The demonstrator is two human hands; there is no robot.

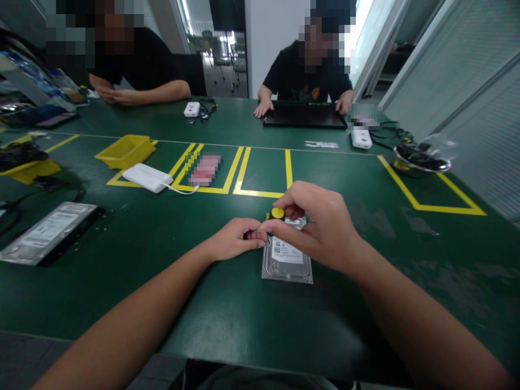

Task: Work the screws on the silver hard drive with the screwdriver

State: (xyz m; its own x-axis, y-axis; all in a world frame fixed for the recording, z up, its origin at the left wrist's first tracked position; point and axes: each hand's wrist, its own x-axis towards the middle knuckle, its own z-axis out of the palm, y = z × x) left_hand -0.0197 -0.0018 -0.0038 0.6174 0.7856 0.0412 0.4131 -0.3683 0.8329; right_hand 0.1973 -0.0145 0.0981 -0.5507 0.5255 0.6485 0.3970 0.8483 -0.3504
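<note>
A hard drive (289, 270) with a white label lies flat on the green table in front of me. My right hand (325, 227) reaches over its far part, thumb and fingers closed around a screwdriver (278, 213) with a yellow-capped black handle. The handle points up; its shaft and tip are hidden. At the drive's left edge is my left hand (239, 238), fingers curled and thumb close to the fingertips. What it grips, if anything, I cannot make out.
Another drive-like unit (49, 230) lies at left. Beyond are a yellow bin (125, 150), a white power bank (147, 177) with a cable and a metal bowl (422, 160). Two people sit across the table, one with hands on a black flat panel (304, 115).
</note>
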